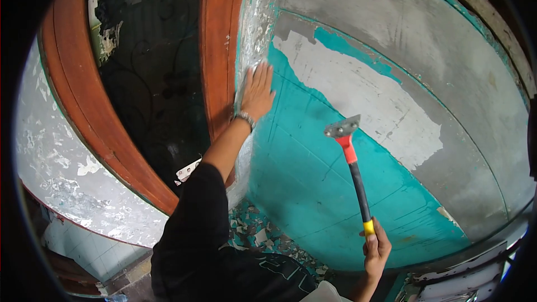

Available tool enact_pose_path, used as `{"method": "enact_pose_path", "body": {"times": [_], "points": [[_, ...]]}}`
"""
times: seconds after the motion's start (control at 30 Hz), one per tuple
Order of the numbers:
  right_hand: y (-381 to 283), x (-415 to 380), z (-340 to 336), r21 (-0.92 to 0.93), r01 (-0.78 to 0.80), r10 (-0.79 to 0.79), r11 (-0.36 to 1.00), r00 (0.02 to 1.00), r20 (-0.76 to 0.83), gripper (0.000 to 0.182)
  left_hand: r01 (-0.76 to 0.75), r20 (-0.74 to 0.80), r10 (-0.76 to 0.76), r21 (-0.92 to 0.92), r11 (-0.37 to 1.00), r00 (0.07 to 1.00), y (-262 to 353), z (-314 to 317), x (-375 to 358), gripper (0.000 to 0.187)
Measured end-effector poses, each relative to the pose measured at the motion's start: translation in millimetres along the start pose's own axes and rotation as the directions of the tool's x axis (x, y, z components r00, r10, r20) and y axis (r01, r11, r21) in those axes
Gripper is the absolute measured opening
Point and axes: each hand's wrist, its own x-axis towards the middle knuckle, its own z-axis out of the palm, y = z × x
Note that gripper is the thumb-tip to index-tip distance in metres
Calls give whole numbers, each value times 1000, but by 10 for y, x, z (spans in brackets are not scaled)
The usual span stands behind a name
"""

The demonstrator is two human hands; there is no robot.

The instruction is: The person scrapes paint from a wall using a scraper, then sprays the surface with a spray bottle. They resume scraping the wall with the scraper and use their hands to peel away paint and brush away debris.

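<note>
While the left hand (pixel 257 92) lies open with its fingers together and pointing up, at the narrow strip of worn plaster (pixel 262 17) where it meets the painted wall (pixel 302 162), the right hand (pixel 377 249) is closed around the lower end of a long-handled scraper (pixel 358 184). The scraper rises from the right hand, leaning a little to the left, so that its metal blade (pixel 342 127) is at the top, well above that hand. The yellow band on the handle is just above the grip, with a black shaft over it and a red neck under the blade. From the left hand, the blade lies to the right and lower down, well apart from it. In the view, the blade appears over the edge between the green paint and a pale bare patch (pixel 363 95); whether it touches the wall cannot be told. Grey wall surface shows beyond the patch. A wristwatch (pixel 245 120) is on the left wrist, near the brown wooden frame (pixel 221 39) of a dark glass pane (pixel 156 67). Broken paint flakes (pixel 260 237) lie in a heap at the foot of the green wall, beside the person's dark clothing (pixel 196 235).
</note>
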Motion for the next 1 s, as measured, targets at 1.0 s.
{"method": "enact_pose_path", "body": {"times": [1.0], "points": [[-1027,733,-577,-347,285,-321,894,946,-50,33,-649,-668,111,-649,397,736,2671,-2065,377,30]]}}
